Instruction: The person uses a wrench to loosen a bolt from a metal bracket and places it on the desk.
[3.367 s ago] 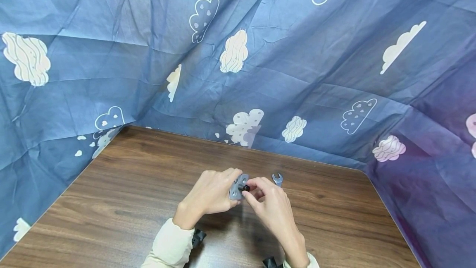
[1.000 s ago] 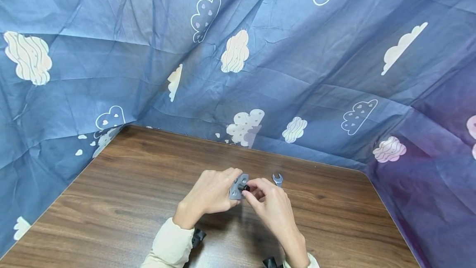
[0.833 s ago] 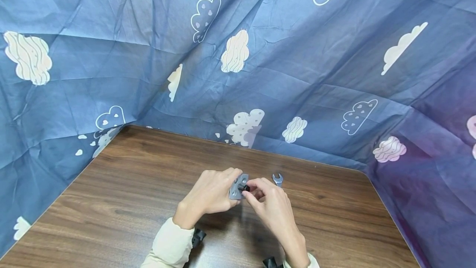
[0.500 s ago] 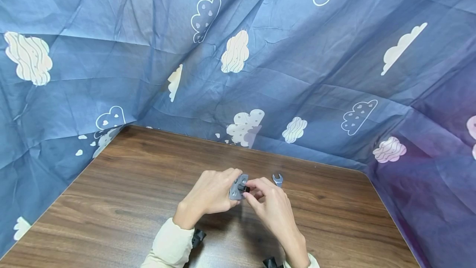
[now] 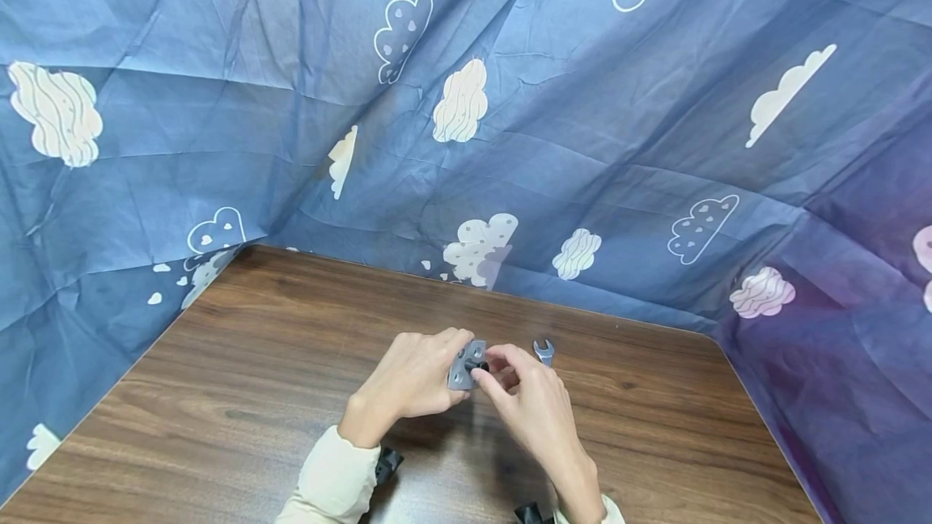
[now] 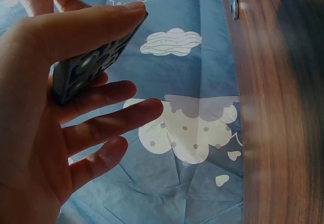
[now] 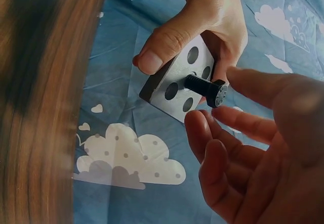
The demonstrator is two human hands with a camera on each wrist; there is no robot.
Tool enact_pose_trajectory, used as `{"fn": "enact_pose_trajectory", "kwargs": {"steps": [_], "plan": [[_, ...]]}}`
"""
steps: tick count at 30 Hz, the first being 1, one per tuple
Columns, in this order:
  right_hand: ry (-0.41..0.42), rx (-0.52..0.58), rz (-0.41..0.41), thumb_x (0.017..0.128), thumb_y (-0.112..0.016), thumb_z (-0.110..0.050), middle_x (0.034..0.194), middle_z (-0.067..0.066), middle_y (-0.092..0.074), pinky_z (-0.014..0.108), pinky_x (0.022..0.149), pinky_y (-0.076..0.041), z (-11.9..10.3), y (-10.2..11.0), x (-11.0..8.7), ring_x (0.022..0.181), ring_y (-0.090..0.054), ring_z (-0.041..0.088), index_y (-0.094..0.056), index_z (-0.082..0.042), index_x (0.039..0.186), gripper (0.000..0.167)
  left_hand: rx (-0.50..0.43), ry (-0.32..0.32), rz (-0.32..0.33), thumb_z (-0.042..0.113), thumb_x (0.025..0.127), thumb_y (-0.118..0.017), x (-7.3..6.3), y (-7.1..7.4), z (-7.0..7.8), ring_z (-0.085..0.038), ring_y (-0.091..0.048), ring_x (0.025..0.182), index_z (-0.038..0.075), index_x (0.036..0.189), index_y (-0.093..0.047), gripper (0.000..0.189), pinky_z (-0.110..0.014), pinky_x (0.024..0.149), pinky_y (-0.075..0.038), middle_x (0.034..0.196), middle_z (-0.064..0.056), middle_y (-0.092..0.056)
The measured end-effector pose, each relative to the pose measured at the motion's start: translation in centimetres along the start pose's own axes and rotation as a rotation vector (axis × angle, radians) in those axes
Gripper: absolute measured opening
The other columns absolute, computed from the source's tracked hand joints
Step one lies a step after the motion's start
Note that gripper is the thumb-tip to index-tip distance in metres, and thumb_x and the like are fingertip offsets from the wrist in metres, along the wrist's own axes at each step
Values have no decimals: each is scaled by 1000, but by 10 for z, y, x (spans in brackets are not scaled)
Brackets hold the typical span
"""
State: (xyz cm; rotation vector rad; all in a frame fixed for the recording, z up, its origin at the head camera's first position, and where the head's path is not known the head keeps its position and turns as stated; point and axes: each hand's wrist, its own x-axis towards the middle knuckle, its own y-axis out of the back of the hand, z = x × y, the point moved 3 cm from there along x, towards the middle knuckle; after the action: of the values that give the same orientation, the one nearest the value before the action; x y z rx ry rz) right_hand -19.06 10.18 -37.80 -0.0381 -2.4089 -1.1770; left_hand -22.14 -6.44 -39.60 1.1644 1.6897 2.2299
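My left hand (image 5: 418,374) grips a grey metal plate (image 7: 178,84) along its edge, thumb on one side and fingers behind, above the table. Several round holes pierce the plate. A black hex bolt (image 7: 202,88) stands in its middle hole, with threads showing between plate and head. The thumb and index finger of my right hand (image 5: 531,395) sit on either side of the bolt's head, pinching it, while the other fingers curl loosely below. In the left wrist view the plate (image 6: 93,64) is seen from its other side, where recesses show.
An open-ended wrench (image 5: 543,352) lies on the wooden table (image 5: 291,330) just beyond my right hand. Behind the table hangs a blue cloth (image 5: 553,120) with cloud prints, which also runs along both sides. Black devices (image 5: 388,463) are worn at the wrists.
My right thumb and index finger have shifted slightly around the bolt's head, the thumb moving toward the plate. The left hand and plate stay nearly still, and the wrench has not moved.
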Motion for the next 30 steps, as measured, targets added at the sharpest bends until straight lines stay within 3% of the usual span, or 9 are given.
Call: {"fn": "enact_pose_trajectory", "kwargs": {"steps": [9,30], "plan": [[-23,-16,0,85,-77,-30,72,-16,-67,22,60,-48,2,-1,0,64,-61,-3,-72,-24,90,9,-4,5,-30,46,66,-84,1,0,1,-7,-44,53,22,102,-56,52,-25,46,-37,85,13,-59],[33,-19,-17,82,-80,-20,76,-12,-68,22,63,-53,-2,-1,1,65,-63,0,-73,-20,96,15,4,1,-15,46,65,-84,1,0,0,-7,-46,53,22,102,-56,52,-26,47,-39,85,12,-60]]}}
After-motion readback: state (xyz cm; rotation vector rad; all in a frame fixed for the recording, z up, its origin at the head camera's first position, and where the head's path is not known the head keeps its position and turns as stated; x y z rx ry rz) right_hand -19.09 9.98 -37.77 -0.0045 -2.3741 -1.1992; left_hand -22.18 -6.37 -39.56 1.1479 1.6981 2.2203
